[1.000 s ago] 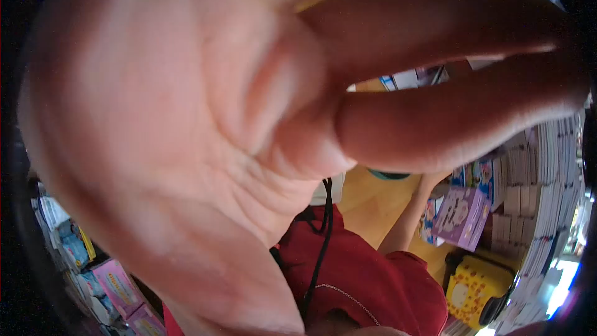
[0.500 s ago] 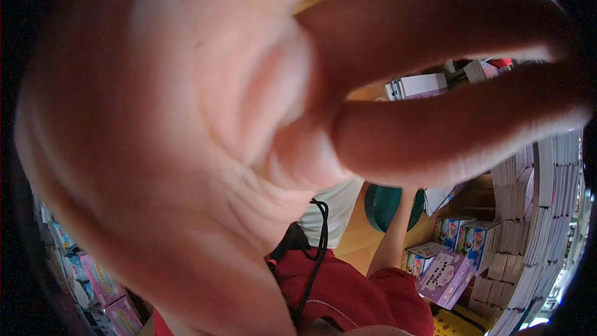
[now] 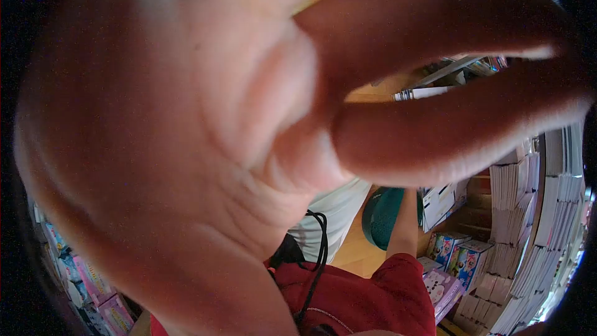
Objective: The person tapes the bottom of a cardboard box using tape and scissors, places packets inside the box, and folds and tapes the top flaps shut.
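Note:
My left hand [image 3: 242, 130] fills most of the head view, very close to the camera, its palm turned toward me. The fingers stretch to the right and upward with gaps between them, and no object shows in the palm. Whether the fingertips touch the camera I cannot tell. My right forearm [image 3: 405, 224] comes out of a red sleeve [image 3: 404, 280] and runs up behind a left finger, which hides the right hand. Beside that forearm is a round teal object [image 3: 380, 218]. A black cord [image 3: 323, 242] hangs over the red shirt [image 3: 354, 295].
Tall stacks of books or paper [image 3: 513, 211] line the right side. Near them sit colourful boxes [image 3: 469, 261] and a purple box [image 3: 443, 289]. Pink boxes [image 3: 115, 314] and other packages stand at lower left. Wooden floor [image 3: 357, 252] shows between.
The view has shifted slightly, so the boxes, stacks and right forearm sit at somewhat different places. The left hand keeps nearly the same pose before the camera.

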Tool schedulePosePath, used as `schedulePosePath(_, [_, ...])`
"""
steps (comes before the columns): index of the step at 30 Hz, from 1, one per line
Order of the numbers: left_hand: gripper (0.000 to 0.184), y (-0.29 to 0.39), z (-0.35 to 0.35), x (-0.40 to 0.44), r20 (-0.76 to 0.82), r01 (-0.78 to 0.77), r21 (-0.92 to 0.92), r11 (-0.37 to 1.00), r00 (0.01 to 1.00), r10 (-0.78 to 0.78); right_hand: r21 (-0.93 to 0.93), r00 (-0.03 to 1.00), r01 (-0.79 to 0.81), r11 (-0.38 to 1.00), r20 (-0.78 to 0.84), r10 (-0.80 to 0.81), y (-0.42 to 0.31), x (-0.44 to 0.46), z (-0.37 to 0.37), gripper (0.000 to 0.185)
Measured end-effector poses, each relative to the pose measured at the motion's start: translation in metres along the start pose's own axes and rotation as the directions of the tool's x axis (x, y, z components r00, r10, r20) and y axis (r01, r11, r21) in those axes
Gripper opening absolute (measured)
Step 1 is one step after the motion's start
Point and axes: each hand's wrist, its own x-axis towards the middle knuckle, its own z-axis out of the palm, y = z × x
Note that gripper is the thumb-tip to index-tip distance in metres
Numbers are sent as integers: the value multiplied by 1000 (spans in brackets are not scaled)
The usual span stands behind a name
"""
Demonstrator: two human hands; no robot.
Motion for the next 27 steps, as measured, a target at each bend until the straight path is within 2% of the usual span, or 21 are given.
schedulePosePath(2, [42, -6, 0, 1, -2, 5, -4, 1000, 1000, -5, -136, 987, 42, 990, -149, -62, 8, 2, 38, 72])
schedulePosePath(8, [43, -14, -2, 3, 2, 19, -9, 1000, 1000, -19, -11, 998, -54, 998, -38, 53, -10, 4, 0, 69])
schedulePosePath(11, [44, -17, -1, 4, 8, 24, -10, 1000, 1000, -24, 98, 962, -16, 995, -270, 42, -15, 11, 0, 69])
schedulePosePath(14, [44, -18, 1, 6, 15, 27, -13, 1000, 1000, -27, 193, 955, 66, 979, -296, -6, -15, 33, 7, 67])
schedulePosePath(17, [45, -17, 5, 8, 15, 30, -17, 999, 999, -30, 365, 990, 22, 931, -140, 31, -13, 43, 22, 66])
schedulePosePath(18, [45, -16, 6, 9, 15, 28, -18, 999, 1000, -28, 316, 983, 37, 948, -183, 23, -15, 38, 23, 61])
schedulePosePath(21, [45, -16, 8, 10, 16, 32, -20, 999, 999, -32, 328, 997, -14, 945, -72, 39, -13, 37, 8, 60])
schedulePosePath(24, [46, -14, 10, 13, 22, 39, -23, 999, 999, -38, 210, 994, 34, 977, -107, -11, -7, 31, 8, 58])
schedulePosePath(27, [46, -12, 10, 18, 22, 51, -20, 999, 998, -50, 139, 998, 31, 990, -60, -23, -6, 29, 2, 58])
